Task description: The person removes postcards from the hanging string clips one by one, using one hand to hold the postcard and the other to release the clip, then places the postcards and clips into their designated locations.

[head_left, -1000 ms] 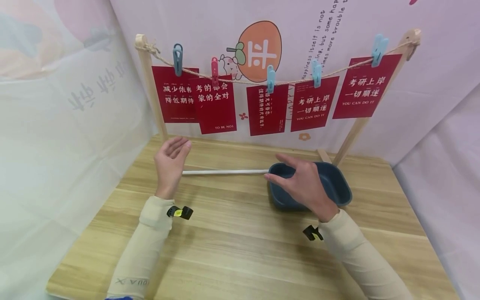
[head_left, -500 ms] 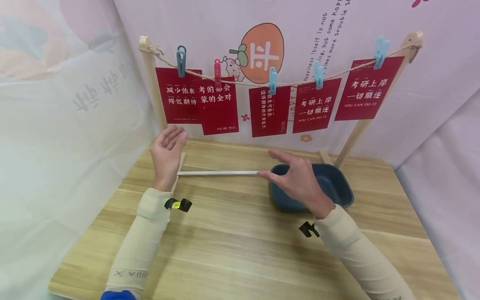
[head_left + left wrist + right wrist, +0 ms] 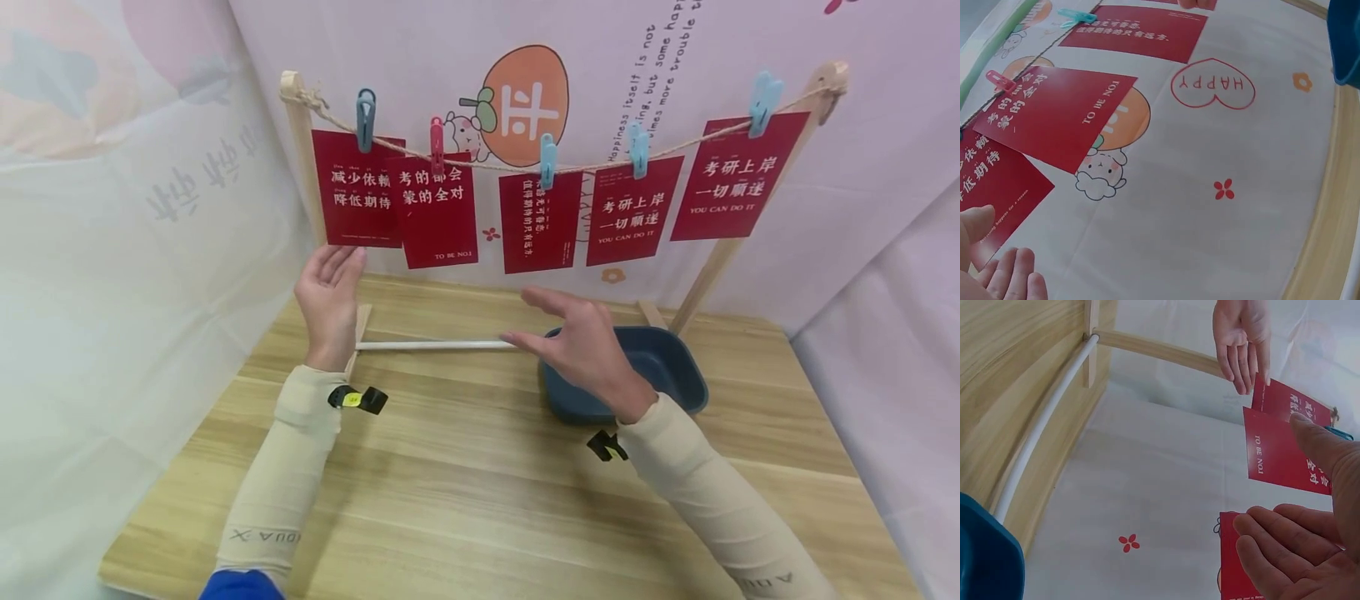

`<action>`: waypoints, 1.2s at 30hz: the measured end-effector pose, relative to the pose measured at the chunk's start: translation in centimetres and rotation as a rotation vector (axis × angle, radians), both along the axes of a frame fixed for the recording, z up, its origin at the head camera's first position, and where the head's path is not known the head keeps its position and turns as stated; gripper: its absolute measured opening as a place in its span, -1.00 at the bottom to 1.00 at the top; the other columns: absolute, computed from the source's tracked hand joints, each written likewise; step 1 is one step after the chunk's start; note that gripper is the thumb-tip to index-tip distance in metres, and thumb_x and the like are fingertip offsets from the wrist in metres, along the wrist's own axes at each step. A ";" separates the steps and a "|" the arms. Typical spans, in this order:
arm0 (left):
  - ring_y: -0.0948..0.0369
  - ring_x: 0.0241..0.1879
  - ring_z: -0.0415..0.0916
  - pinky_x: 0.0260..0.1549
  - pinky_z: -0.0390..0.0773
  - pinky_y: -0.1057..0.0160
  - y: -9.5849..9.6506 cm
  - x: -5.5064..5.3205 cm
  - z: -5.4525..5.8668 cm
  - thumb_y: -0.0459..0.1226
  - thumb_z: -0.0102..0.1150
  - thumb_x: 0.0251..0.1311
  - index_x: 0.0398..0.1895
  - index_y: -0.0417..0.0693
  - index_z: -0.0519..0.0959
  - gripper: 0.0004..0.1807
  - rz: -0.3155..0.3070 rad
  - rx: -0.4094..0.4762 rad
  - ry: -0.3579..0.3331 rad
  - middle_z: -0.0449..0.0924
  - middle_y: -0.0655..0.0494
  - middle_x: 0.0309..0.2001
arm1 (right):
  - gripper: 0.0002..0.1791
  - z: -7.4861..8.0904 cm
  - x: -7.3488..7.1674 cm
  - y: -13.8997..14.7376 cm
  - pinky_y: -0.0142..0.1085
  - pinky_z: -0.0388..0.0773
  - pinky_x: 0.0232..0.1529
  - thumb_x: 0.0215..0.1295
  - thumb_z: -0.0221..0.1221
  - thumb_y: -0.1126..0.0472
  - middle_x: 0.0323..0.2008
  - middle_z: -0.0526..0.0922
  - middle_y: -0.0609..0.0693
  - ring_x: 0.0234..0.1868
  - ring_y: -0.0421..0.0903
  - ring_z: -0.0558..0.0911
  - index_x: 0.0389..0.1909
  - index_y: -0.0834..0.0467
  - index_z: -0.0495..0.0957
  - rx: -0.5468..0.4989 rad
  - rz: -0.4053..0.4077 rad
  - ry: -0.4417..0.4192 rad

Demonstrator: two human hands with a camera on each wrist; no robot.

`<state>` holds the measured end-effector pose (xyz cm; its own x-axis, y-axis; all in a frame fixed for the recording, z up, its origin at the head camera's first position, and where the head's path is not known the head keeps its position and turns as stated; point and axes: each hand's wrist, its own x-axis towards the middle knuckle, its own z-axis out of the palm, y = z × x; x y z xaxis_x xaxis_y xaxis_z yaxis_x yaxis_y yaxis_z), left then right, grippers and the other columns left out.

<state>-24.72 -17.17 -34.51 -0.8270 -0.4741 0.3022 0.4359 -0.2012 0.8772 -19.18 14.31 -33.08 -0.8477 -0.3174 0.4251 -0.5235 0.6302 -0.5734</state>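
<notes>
Pale printed cloth backs a wood-grain tabletop and rises along both sides. Left hand: raised, fingers loosely extended upward, thumb apart from them, no grip seen; it is at the bottom edge of the first red card. From the left wrist, thumb and fingertips lie to either side of that card's lower corner; contact cannot be told. Right hand: thumb and fingers spread wide, nothing held, pointing leftward above the left part of a blue basin. First card hangs at the far left of a rope, long axis up and down, text upright and facing the viewer, dark teal clip at its top; its right edge is behind the second card. Second card: pink clip, long axis near vertical, slight lean. Third card: long axis also near vertical, main print turned so its lines run downward. A gap with cloth showing separates second from third; a narrower one separates third from fourth card. Fifth card overlaps the right post; the first overlaps the left post. Lower edges of all five hang above the tabletop. White rod: long axis left to right, left end at a wooden foot, right stretch hidden at hand and basin. Basin mouth faces up, longer side roughly crosswise.
</notes>
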 end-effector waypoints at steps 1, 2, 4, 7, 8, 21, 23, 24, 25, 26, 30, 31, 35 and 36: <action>0.19 0.07 0.69 0.24 0.66 0.29 0.0 0.0 0.1 -0.39 0.38 0.34 0.10 -0.19 0.62 -0.70 0.011 0.024 0.007 0.73 0.03 0.00 | -0.19 0.1 0.0 -0.1 0.11 0.61 0.35 0.13 0.59 0.01 0.29 0.70 0.15 0.33 0.13 0.68 0.40 0.16 0.56 -0.002 0.003 -0.002; 0.20 0.03 0.70 0.21 0.67 0.30 0.1 0.0 0.1 -0.39 0.38 0.34 0.05 -0.17 0.64 -0.75 0.022 0.045 0.016 0.74 0.07 -0.05 | -0.20 0.2 0.0 -0.3 0.11 0.61 0.35 0.14 0.59 0.01 0.29 0.70 0.15 0.33 0.13 0.68 0.39 0.15 0.57 -0.004 0.006 -0.002; 0.19 -0.04 0.70 0.14 0.69 0.31 0.1 0.0 0.2 -0.40 0.37 0.34 -0.06 -0.12 0.65 -0.84 0.037 0.074 0.042 0.75 0.11 -0.15 | -0.21 0.5 -0.1 -0.5 0.12 0.62 0.35 0.14 0.59 0.01 0.28 0.70 0.14 0.32 0.14 0.68 0.39 0.14 0.57 -0.008 0.008 0.002; 0.21 -0.17 0.69 0.03 0.71 0.29 0.2 -0.1 0.3 -0.41 0.37 0.34 -0.18 -0.07 0.65 -0.90 0.048 0.102 0.084 0.74 0.14 -0.26 | -0.22 0.9 -0.3 -0.8 0.11 0.64 0.32 0.15 0.58 0.00 0.28 0.70 0.13 0.32 0.14 0.69 0.39 0.13 0.58 -0.013 0.006 0.009; 0.21 -0.20 0.68 0.00 0.71 0.29 0.2 -0.1 0.3 -0.41 0.37 0.34 -0.20 -0.06 0.66 -0.90 0.050 0.107 0.094 0.74 0.14 -0.29 | -0.23 1.0 -0.3 -0.9 0.12 0.64 0.31 0.16 0.58 0.01 0.28 0.70 0.13 0.32 0.14 0.69 0.39 0.13 0.58 -0.015 0.007 0.011; 0.24 -0.30 0.66 -0.12 0.72 0.34 0.1 0.3 0.3 -0.39 0.40 0.32 -0.25 -0.01 0.66 -0.89 0.068 0.098 0.118 0.77 0.11 -0.29 | -0.21 3.3 -0.7 -2.5 0.05 0.66 0.31 0.17 0.56 -0.01 0.32 0.68 0.08 0.33 0.08 0.69 0.41 0.11 0.56 -0.020 0.017 0.029; 0.25 -0.31 0.65 -0.12 0.71 0.34 0.1 0.3 0.3 -0.40 0.40 0.33 -0.25 -0.01 0.66 -0.88 0.068 0.098 0.115 0.76 0.13 -0.30 | -0.22 3.7 -1.0 -2.7 0.02 0.67 0.31 0.18 0.56 -0.04 0.32 0.68 0.07 0.31 0.06 0.70 0.40 0.10 0.57 -0.020 0.022 0.045; 0.25 -0.32 0.65 -0.12 0.71 0.35 0.1 0.2 0.2 -0.40 0.39 0.33 -0.25 -0.01 0.66 -0.88 0.066 0.097 0.115 0.76 0.15 -0.31 | -0.22 4.0 -1.1 -2.9 0.01 0.68 0.31 0.18 0.55 -0.04 0.32 0.68 0.06 0.30 0.05 0.71 0.40 0.10 0.57 -0.019 0.025 0.056; 0.26 -0.33 0.65 -0.13 0.71 0.35 0.1 0.2 0.2 -0.41 0.39 0.33 -0.25 0.00 0.65 -0.88 0.065 0.095 0.115 0.76 0.16 -0.31 | -0.23 4.2 -1.2 -3.0 0.00 0.68 0.30 0.19 0.55 -0.05 0.32 0.68 0.06 0.29 0.05 0.71 0.40 0.10 0.57 -0.018 0.029 0.064; 0.27 -0.33 0.65 -0.13 0.71 0.35 0.2 0.2 0.2 -0.41 0.38 0.33 -0.24 0.00 0.65 -0.88 0.063 0.094 0.116 0.77 0.18 -0.32 | -0.24 4.4 -1.3 -3.2 -0.01 0.69 0.28 0.20 0.54 -0.05 0.32 0.68 0.06 0.28 0.05 0.72 0.40 0.10 0.58 -0.018 0.036 0.074; 0.29 -0.34 0.66 -0.13 0.71 0.36 0.2 0.1 0.2 -0.42 0.36 0.35 -0.24 0.00 0.65 -0.87 0.056 0.084 0.123 0.77 0.20 -0.33 | -0.27 5.4 -1.7 -3.9 -0.04 0.74 0.21 0.22 0.53 -0.06 0.32 0.68 0.04 0.28 0.03 0.72 0.37 0.10 0.60 -0.027 0.057 0.118; 0.30 -0.34 0.66 -0.13 0.71 0.36 0.2 0.1 0.2 -0.42 0.36 0.35 -0.24 0.00 0.65 -0.87 0.056 0.082 0.123 0.77 0.21 -0.33 | -0.28 5.7 -1.8 -4.1 -0.05 0.74 0.21 0.22 0.52 -0.07 0.32 0.68 0.03 0.29 0.02 0.72 0.37 0.10 0.60 -0.031 0.062 0.130; 0.29 -0.33 0.66 -0.13 0.71 0.36 0.1 0.1 0.3 -0.42 0.36 0.35 -0.24 0.00 0.66 -0.87 0.053 0.080 0.129 0.77 0.20 -0.33 | -0.31 6.8 -2.0 -4.9 -0.09 0.70 0.27 0.23 0.51 -0.08 0.30 0.70 0.02 0.33 -0.01 0.69 0.33 0.12 0.63 -0.033 0.083 0.185; 0.28 -0.33 0.66 -0.13 0.71 0.36 0.1 0.1 0.3 -0.42 0.36 0.35 -0.24 0.00 0.66 -0.88 0.051 0.082 0.131 0.77 0.20 -0.32 | -0.32 7.1 -2.1 -5.1 -0.10 0.69 0.29 0.24 0.51 -0.07 0.30 0.70 0.02 0.33 -0.01 0.69 0.33 0.13 0.63 -0.032 0.089 0.193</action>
